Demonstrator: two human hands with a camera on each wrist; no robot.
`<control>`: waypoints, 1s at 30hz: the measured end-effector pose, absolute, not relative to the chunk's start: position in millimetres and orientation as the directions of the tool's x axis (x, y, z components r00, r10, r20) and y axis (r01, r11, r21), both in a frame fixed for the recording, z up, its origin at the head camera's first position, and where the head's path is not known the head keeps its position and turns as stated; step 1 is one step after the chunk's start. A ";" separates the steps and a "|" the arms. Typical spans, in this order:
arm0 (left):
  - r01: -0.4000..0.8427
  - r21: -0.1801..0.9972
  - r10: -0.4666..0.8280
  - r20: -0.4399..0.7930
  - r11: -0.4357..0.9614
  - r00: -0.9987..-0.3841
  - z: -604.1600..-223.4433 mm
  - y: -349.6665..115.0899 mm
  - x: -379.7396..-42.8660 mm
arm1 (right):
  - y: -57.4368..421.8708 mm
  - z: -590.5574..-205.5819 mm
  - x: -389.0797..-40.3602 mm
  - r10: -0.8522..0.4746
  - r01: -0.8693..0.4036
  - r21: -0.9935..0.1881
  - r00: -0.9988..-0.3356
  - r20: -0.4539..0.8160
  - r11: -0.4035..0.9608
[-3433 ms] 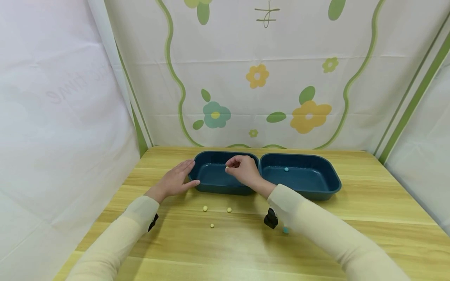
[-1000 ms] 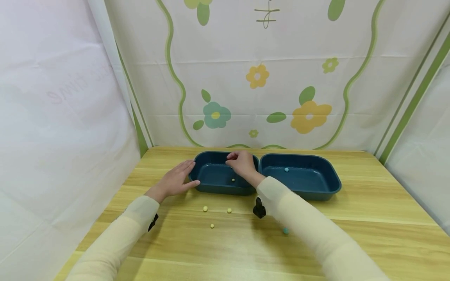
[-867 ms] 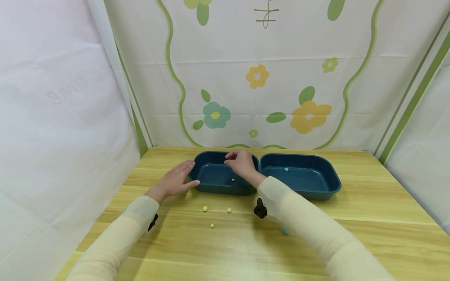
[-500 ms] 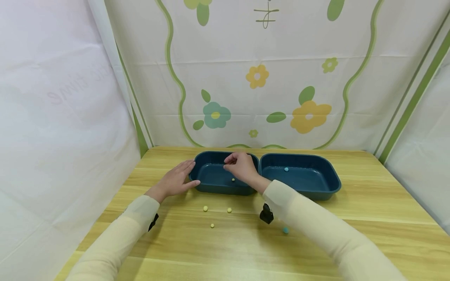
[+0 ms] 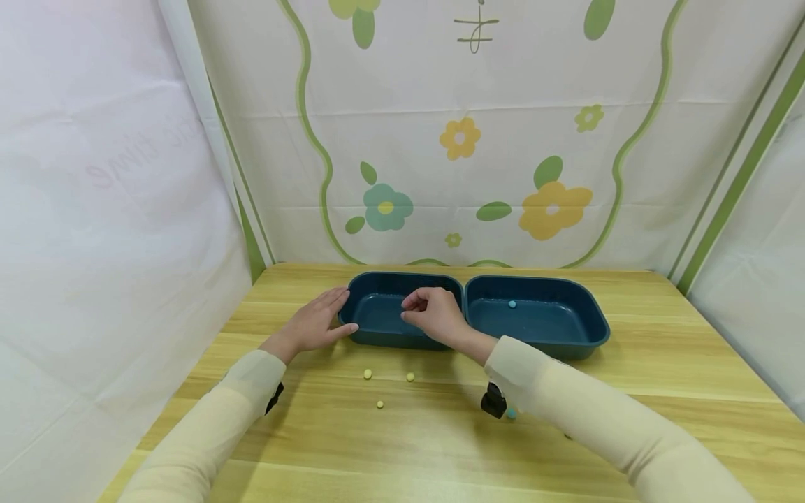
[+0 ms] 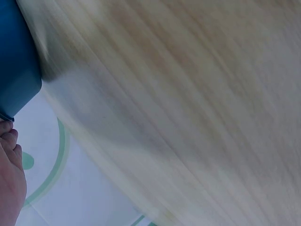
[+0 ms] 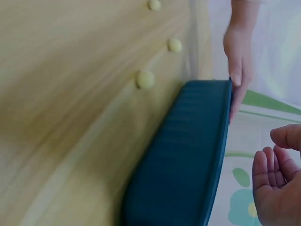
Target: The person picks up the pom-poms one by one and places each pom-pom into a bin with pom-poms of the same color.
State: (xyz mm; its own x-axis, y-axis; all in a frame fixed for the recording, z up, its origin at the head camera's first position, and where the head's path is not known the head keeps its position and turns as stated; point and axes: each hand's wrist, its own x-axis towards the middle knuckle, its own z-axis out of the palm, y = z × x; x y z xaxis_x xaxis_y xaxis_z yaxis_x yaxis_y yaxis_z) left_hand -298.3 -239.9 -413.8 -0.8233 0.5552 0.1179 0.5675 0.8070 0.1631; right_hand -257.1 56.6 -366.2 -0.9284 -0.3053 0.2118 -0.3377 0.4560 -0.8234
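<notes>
My left hand [image 5: 314,323] rests on the left end of a dark blue plastic tray [image 5: 393,339], fingers straight along the rim. Over that same tray is my right hand [image 5: 435,316]; its fingers are loosely bent, and the right wrist view shows a gap between thumb [image 7: 286,136] and fingers with nothing in it. The right hand covers part of the tray floor. On the table in front lie three small yellow balls, a left one [image 5: 367,374], a right one [image 5: 410,376] and a smaller near one [image 5: 380,404].
A second dark blue tray [image 5: 591,335] stands against the first on the right, with a light blue ball [image 5: 512,304] inside. Another blue ball [image 5: 511,413] lies on the wooden table [image 5: 314,447] beside the right sleeve. A printed cloth [image 5: 409,154] hangs behind the trays.
The right hand released a small yellow ball into the left tray, then drew back toward the near side. That ball, visible half a second ago, is now hidden behind it. The left hand stayed still.
</notes>
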 end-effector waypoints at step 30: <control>0.562 0.168 0.552 0.107 0.810 -0.827 -409.8 -236.6 -294.5 | 62.4 -403.0 -220.2 -0.400 -0.368 -0.836 -0.895 0.199 0.406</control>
